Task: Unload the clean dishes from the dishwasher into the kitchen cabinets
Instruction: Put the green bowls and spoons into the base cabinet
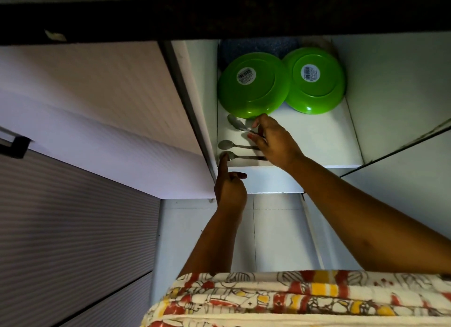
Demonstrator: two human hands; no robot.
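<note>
Right hand (pixel 273 141) pinches the far spoon (pixel 235 123) by its handle, bowl end left of the fingertips, green bowls (pixel 253 85) just beyond. Laying cutlery on the shelf (pixel 305 136); next, square it and let go. Left hand (pixel 230 187) presses the near spoon (pixel 244 157) with a straight index finger (other fingers curled, empty). Both forearms reach forward.

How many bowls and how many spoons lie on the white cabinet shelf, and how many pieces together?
Green bowls, upside down: 2 (left bowl, right bowl)
Metal spoons: 3 (far spoon, held by the right hand; middle spoon; near spoon, touched by the left hand)
Total: 5
</note>
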